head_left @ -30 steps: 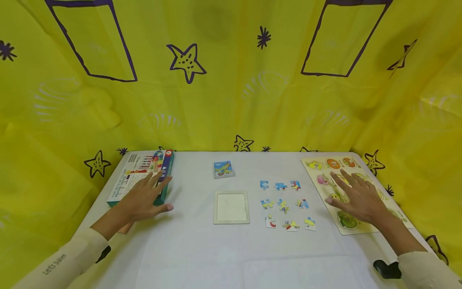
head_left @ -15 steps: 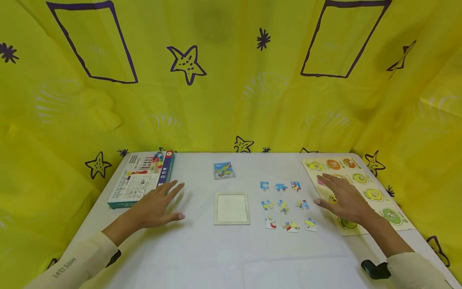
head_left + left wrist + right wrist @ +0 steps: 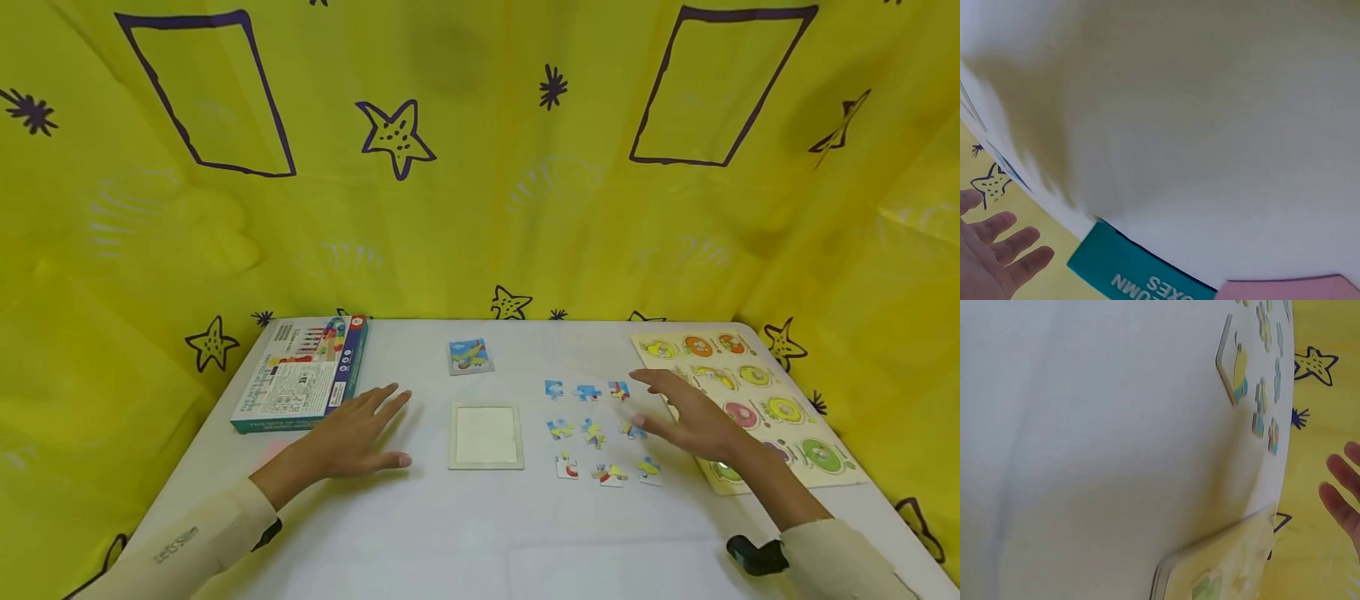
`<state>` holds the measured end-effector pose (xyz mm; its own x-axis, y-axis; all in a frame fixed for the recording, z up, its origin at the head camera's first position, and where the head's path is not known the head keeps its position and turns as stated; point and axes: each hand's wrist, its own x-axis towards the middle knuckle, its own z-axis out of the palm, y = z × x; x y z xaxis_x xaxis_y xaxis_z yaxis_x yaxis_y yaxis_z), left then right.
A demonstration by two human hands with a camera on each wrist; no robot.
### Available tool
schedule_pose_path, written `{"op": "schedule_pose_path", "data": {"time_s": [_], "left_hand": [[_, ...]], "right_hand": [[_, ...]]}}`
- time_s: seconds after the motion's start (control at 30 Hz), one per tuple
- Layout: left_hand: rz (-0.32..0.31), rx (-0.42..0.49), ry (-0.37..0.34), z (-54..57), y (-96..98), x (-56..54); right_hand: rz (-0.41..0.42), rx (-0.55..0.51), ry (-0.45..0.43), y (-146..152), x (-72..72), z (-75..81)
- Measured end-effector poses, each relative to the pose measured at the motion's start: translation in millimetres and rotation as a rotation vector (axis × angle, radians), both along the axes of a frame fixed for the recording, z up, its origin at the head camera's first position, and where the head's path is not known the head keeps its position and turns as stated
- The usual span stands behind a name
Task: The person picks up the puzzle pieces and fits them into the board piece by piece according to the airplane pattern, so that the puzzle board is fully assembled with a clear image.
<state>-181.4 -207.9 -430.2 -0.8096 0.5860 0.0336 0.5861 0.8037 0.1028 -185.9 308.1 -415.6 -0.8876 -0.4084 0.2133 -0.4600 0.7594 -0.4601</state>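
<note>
My left hand (image 3: 348, 437) hovers over the table with fingers spread, holding nothing, between a boxed game (image 3: 300, 375) and a square puzzle frame (image 3: 452, 437). To the right of that frame lie several loose jigsaw pieces (image 3: 593, 432) in three rows. My right hand (image 3: 693, 421) reaches over the right end of these rows, fingers extended and nothing in them, and overlaps one piece in the head view. Behind the frame is a small picture tile (image 3: 470, 356) of a yellow plane on blue. In the right wrist view, fingertips (image 3: 1338, 465) show above the table level.
A wooden board with fruit and vegetable pictures (image 3: 817, 454) lies at the right, partly under my right forearm. A pink item (image 3: 1291, 289) sits beside the teal box side (image 3: 1141, 265). Yellow patterned cloth (image 3: 480, 208) walls the table's back and sides.
Both hands have moved inward: the left from over the boxed game toward the puzzle frame, the right from over the fruit board to the jigsaw pieces. The things on the table stay put.
</note>
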Motion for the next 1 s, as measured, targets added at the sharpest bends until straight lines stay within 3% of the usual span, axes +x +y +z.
{"op": "schedule_pose_path", "data": {"time_s": [0.17, 0.43, 0.77, 1.0], "left_hand": [[-0.020, -0.012, -0.009, -4.6, 9.9, -2.9], [-0.016, 0.017, -0.128, -10.2, 26.7, -5.4], [-0.023, 0.013, -0.193, -12.5, 47.0, -9.4], [0.008, 0.009, -0.263, -14.0, 57.1, -12.9]], "right_hand": [[0.012, -0.030, -0.044, -11.8, -6.0, -1.5], [0.046, -0.078, -0.120, -30.5, -17.5, -2.6], [0.118, -0.131, -0.182, -52.3, -41.1, -5.5], [0.110, -0.126, -0.257, -63.5, -58.7, -7.2]]}}
